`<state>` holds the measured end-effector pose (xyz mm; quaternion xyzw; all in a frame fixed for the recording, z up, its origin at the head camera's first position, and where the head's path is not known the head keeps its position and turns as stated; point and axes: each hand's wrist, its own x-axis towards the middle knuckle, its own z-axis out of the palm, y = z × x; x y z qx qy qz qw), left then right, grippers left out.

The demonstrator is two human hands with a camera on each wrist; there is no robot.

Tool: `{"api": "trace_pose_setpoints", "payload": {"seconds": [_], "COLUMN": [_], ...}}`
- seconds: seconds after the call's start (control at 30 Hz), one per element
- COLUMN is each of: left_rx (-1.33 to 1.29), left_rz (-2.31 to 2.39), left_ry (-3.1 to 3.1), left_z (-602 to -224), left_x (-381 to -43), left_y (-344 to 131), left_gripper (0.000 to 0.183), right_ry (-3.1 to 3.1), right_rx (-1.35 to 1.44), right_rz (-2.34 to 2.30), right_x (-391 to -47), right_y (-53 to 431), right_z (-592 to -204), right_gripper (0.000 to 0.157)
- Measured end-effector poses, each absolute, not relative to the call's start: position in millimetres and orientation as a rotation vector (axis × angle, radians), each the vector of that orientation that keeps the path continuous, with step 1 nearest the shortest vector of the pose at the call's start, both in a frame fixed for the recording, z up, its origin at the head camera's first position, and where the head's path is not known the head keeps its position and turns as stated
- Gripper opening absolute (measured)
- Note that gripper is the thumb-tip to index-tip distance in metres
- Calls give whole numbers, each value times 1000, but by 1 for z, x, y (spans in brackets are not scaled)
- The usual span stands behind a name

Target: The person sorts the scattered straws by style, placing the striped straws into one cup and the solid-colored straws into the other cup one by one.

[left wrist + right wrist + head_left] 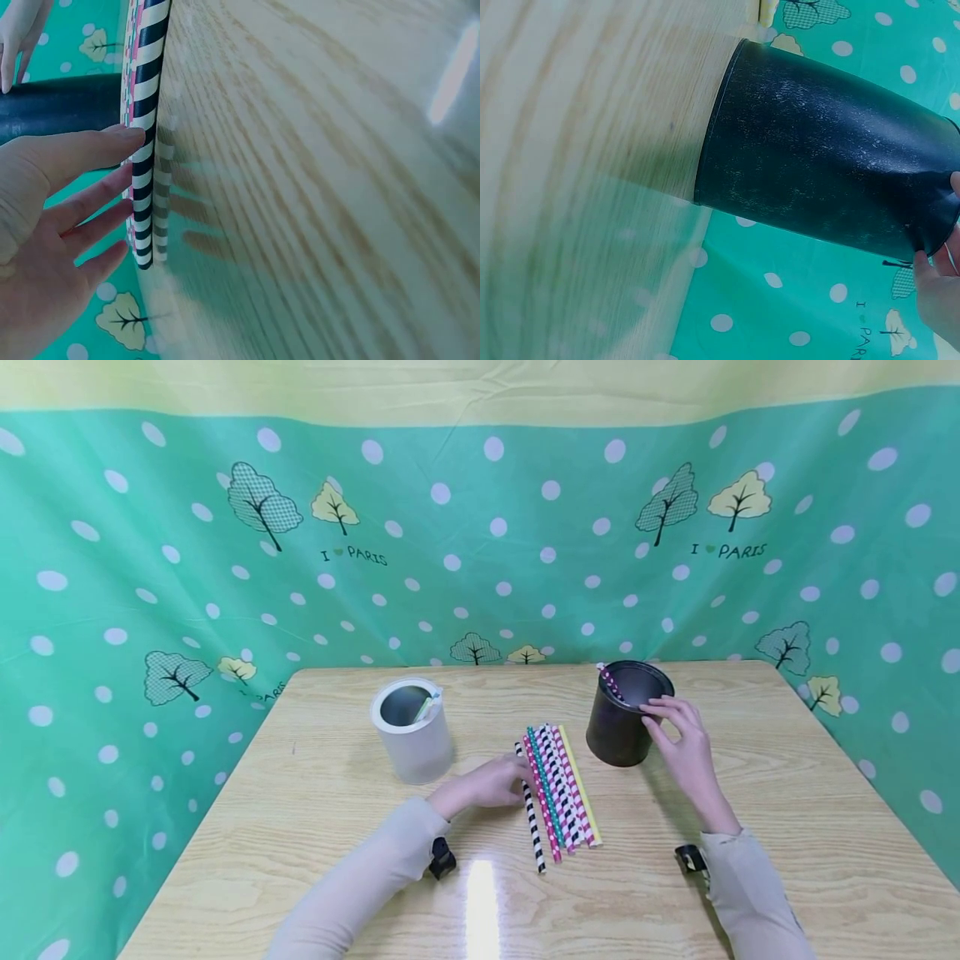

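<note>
A wooden table (787, 827) is set against a green dotted cloth (150, 568) printed with trees. Near the middle of the table, a row of paper straws (558, 789) is laid side by side, running from the middle toward the near edge. The outermost one on the left, a black-and-white striped straw (532, 818), is touched along its upper part by the fingertips of the left hand (491, 781), which is rested flat on the table with its fingers straight and slightly spread; nothing is gripped by it. In the left wrist view the fingers (97, 150) are seen lying against the same striped straw (146, 142).

Just right of the straws, toward the far edge, a black can (622, 714) is stood upright, with a pink dotted straw (609, 681) leaned inside it. The can's near rim is touched by the right hand (682, 743), its fingers lightly bent over the edge; whether the rim is actually pinched cannot be told. In the right wrist view the black can (825, 172) fills the frame.

Left of the straws, well apart from the black can, a white can (412, 731) is stood upright, and a pale straw (427, 706) is held in it.
</note>
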<state>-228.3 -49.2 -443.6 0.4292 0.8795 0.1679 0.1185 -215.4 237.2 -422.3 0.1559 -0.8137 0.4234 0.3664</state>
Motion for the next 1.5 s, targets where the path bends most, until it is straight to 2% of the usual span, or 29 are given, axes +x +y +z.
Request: {"api": "trace_pose_setpoints", "payload": {"seconds": [0.87,1.5], "left_rx": [1379,1317], "left_rz": [442,876], "left_ry": [2619,2696], "left_z": [-454,-435], "left_x": [-231,-232], "left_y": [-50,-46], "left_gripper": [14,19], "right_ry": [-2079,-2064], "right_rx": [419,429], "right_rz": [1080,1081], "right_x": [-215,-216], "right_y": [237,238], "right_z": [-422,-423], "right_gripper": [19,19]}}
